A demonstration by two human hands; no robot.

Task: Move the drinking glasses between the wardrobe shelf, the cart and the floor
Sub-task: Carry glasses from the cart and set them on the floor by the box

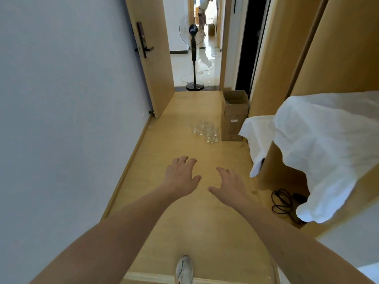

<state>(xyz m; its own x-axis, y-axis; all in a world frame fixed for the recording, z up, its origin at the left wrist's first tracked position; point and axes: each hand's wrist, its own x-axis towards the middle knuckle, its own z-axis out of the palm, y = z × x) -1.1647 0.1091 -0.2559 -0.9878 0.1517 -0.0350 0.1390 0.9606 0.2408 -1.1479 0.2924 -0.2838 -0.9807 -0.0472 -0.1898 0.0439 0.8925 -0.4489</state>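
Observation:
Several clear drinking glasses point(206, 131) stand in a cluster on the wooden floor point(184, 212), just left of a tall cardboard box. My left hand point(180, 175) and my right hand point(228, 184) reach forward side by side above the floor, well short of the glasses. Both hands hold nothing, with fingers spread and relaxed. No wardrobe shelf or cart shows in this view.
The open cardboard box point(233, 115) stands against wooden panelling. A white cloth point(320, 148) drapes over furniture on the right, with a black cable point(284, 202) beneath. An open door point(152, 58), a standing fan point(193, 54) and a distant person point(204, 11) lie ahead. My shoe point(184, 270) is below.

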